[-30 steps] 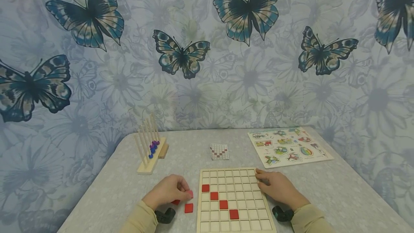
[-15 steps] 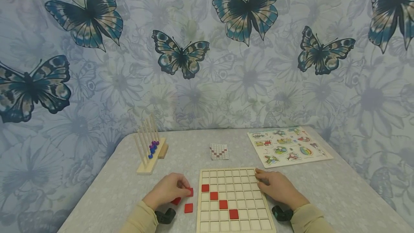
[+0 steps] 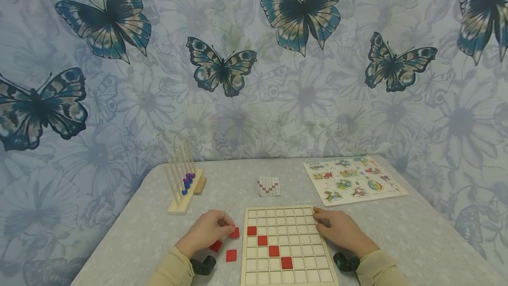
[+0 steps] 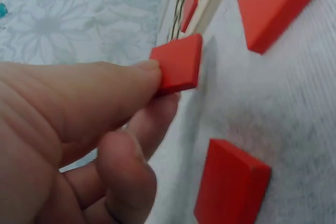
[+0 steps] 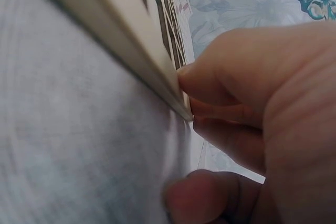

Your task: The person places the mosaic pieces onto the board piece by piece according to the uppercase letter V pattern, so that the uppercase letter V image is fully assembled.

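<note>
Between thumb and fingers, my left hand (image 3: pixel 207 231) pinches a red square tile (image 4: pixel 181 65), just left of the wooden grid board (image 3: pixel 302 238). Two more red tiles lie on the table by that hand: one tile (image 3: pixel 215 246) under the wrist side, another tile (image 3: pixel 231 255) nearer the board. On the board, several red tiles (image 3: pixel 274 251) sit in cells along a descending diagonal. My right hand (image 3: pixel 343 231) holds the board's far right corner; the right wrist view shows the thumb on the frame (image 5: pixel 126 30) and fingers at the edge.
A small pattern card (image 3: pixel 269 186) with a printed grid lies behind the board. At the back left stands a wooden peg rack (image 3: pixel 180 204) with blue and purple beads, a wooden block (image 3: pixel 200 186) beside it. A picture puzzle board (image 3: pixel 355 180) lies at the back right.
My left hand has shifted slightly away from me, and the pinched tile has tilted and moved up a little with it. The right hand stays on the board corner.
</note>
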### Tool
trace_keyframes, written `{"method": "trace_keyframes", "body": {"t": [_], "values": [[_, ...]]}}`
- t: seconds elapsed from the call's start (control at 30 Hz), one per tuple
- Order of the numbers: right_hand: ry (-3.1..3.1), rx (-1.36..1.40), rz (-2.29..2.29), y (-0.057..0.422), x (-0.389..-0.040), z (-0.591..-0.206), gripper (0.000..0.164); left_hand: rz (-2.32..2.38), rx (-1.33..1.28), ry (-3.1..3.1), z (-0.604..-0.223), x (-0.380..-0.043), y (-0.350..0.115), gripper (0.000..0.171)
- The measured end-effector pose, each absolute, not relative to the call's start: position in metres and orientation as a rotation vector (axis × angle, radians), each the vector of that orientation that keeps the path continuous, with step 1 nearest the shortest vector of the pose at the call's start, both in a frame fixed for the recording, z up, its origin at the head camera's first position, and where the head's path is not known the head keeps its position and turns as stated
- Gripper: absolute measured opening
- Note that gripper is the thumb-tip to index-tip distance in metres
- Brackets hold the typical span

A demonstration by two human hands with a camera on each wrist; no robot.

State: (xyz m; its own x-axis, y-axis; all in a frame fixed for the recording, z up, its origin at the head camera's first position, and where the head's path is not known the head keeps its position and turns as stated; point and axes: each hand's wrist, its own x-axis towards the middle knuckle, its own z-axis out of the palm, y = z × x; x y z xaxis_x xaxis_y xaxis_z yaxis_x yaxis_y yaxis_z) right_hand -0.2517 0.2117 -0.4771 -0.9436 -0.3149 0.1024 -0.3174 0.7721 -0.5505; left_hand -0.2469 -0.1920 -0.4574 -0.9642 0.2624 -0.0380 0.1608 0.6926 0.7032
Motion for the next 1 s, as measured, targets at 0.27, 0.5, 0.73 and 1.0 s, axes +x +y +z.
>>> {"method": "trace_keyframes", "body": {"t": [0.27, 0.5, 0.73, 1.0], "values": [[-2.950, 0.498, 0.925, 0.211, -0.252, -0.479, 0.037, 1.223, 0.364, 2.775, -0.460, -0.249, -0.185, 0.012], [-2.944, 0.500, 0.916, 0.211, -0.252, -0.479, 0.037, 1.313, 0.469, 2.740, -0.462, -0.246, -0.170, 0.012], [-2.934, 0.496, 0.919, 0.210, -0.252, -0.480, 0.036, 1.456, 0.486, 2.669, -0.460, -0.240, -0.157, 0.014], [-2.939, 0.501, 0.932, 0.210, -0.253, -0.479, 0.036, 1.509, 0.475, 2.620, -0.462, -0.234, -0.142, 0.015]]}}
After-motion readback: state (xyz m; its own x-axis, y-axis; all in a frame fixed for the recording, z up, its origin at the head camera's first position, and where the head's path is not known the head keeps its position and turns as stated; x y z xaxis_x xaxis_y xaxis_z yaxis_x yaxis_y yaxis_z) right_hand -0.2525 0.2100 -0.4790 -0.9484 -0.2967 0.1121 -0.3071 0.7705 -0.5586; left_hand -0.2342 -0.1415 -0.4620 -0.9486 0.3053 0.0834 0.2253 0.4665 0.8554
